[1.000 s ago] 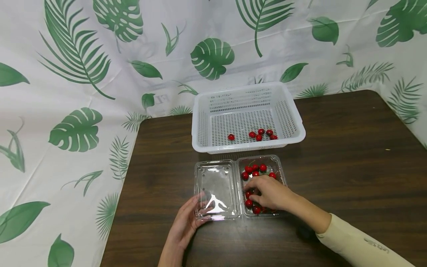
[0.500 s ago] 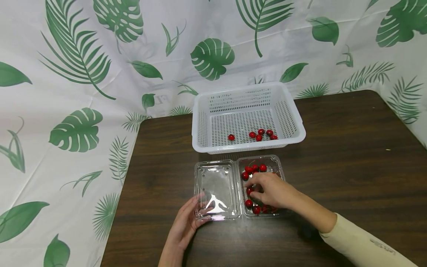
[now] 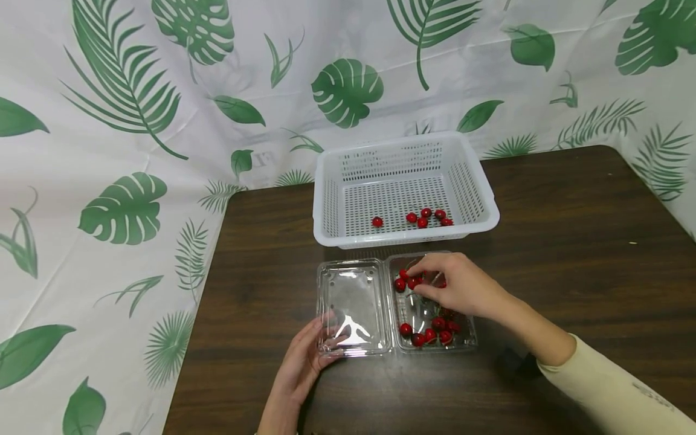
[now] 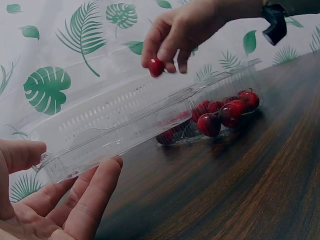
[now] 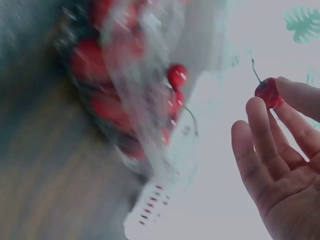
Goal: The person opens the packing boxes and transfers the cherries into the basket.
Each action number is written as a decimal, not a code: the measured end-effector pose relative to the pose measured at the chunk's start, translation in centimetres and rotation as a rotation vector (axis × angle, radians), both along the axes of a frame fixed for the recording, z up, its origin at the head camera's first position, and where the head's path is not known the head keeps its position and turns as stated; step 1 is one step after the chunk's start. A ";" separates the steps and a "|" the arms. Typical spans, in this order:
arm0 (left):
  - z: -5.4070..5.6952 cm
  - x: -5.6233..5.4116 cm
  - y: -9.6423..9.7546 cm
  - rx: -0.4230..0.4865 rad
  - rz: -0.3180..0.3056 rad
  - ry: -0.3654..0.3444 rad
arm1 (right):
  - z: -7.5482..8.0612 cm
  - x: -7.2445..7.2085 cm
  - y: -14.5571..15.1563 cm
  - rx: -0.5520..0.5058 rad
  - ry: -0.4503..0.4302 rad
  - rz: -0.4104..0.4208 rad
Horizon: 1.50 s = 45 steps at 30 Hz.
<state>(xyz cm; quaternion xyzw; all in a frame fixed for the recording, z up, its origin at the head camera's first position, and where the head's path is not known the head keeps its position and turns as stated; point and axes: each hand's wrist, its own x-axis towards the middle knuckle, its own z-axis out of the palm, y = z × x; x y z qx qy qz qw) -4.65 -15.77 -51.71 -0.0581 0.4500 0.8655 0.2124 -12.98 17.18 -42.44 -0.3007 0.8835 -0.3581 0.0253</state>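
Observation:
My right hand [image 3: 467, 290] pinches a red cherry [image 5: 268, 93] between thumb and fingertips, its stem sticking up. In the left wrist view that cherry hangs above the clear plastic clamshell [image 4: 135, 117], apart from it. The clamshell lies unfolded, with several cherries [image 3: 438, 324] in its right half, bunched at the near and far ends; the right hand partly covers the far bunch. At the left half [image 3: 356, 296], my left hand [image 3: 304, 362] holds the outer edge, thumb at the rim and fingers beneath.
Just behind the clamshell stands a white perforated basket [image 3: 375, 241]. Several more cherries [image 3: 422, 223] lie in it, mostly toward its near right side. The dark wood table [image 3: 565, 241] meets a leaf-print cloth [image 3: 283, 139] at the back and left.
My right hand has risen from the near part of the clamshell's right half toward its far part, uncovering the near cherries. The left hand stays in place.

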 end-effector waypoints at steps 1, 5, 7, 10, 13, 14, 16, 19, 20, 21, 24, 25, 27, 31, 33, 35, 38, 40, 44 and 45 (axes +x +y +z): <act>0.0 0.0 0.0 -0.003 0.005 -0.007 | 0.3 -0.2 0.2 -0.007 0.017 -0.011; 0.1 0.0 0.2 -0.018 0.024 -0.035 | 1.5 -1.0 0.9 -0.052 0.045 -0.058; 0.2 0.0 0.2 -0.019 0.029 -0.046 | 2.0 -1.3 1.3 -0.073 0.061 -0.079; 0.2 -0.1 0.2 -0.020 0.028 -0.051 | 2.5 -1.8 1.8 -0.101 0.101 -0.116; 0.2 -0.1 0.2 -0.020 0.021 -0.046 | 2.8 -2.4 2.3 -0.114 0.159 -0.164; 0.1 -0.1 0.1 -0.019 0.018 -0.043 | 2.9 -2.6 2.3 -0.120 0.176 -0.184; 0.1 -0.1 0.1 -0.014 0.008 -0.034 | 2.9 -3.0 2.6 -0.138 0.203 -0.227; 0.1 -0.1 -0.1 -0.011 -0.010 -0.006 | 2.8 -3.7 2.9 -0.173 0.245 -0.304; 0.1 -0.1 -0.1 -0.010 -0.011 -0.003 | 2.7 -3.9 3.0 -0.189 0.260 -0.331; 0.1 -0.1 -0.1 -0.014 -0.009 0.001 | 2.5 -4.2 3.1 -0.209 0.276 -0.357; 0.1 -0.1 -0.1 -0.031 0.006 -0.009 | 2.0 -5.0 3.3 -0.261 0.317 -0.443; 0.1 -0.1 0.0 -0.034 0.009 -0.012 | 1.8 -5.2 3.4 -0.277 0.327 -0.471; 0.1 -0.1 0.0 -0.039 0.015 -0.023 | 1.4 -5.6 3.6 -0.297 0.334 -0.522; 0.2 -0.1 0.2 -0.029 0.016 -0.042 | 0.8 -6.1 3.9 -0.295 0.319 -0.584; 0.3 -0.1 0.2 -0.021 0.020 -0.053 | 0.5 -6.3 4.1 -0.277 0.295 -0.601; 0.3 0.0 0.2 -0.023 0.016 -0.049 | 0.2 -6.3 4.2 -0.263 0.276 -0.615; 0.3 -0.1 0.2 -0.030 0.024 -0.051 | -0.3 -6.4 4.3 -0.233 0.281 -0.629; 0.3 -0.1 0.2 -0.038 0.026 -0.048 | -0.5 -6.5 4.3 -0.226 0.295 -0.631; 0.2 -0.1 0.1 -0.042 0.023 -0.044 | -0.7 -6.5 4.3 -0.215 0.309 -0.625; 0.2 -0.1 0.1 -0.039 0.019 -0.040 | -0.7 -6.5 4.3 -0.215 0.308 -0.623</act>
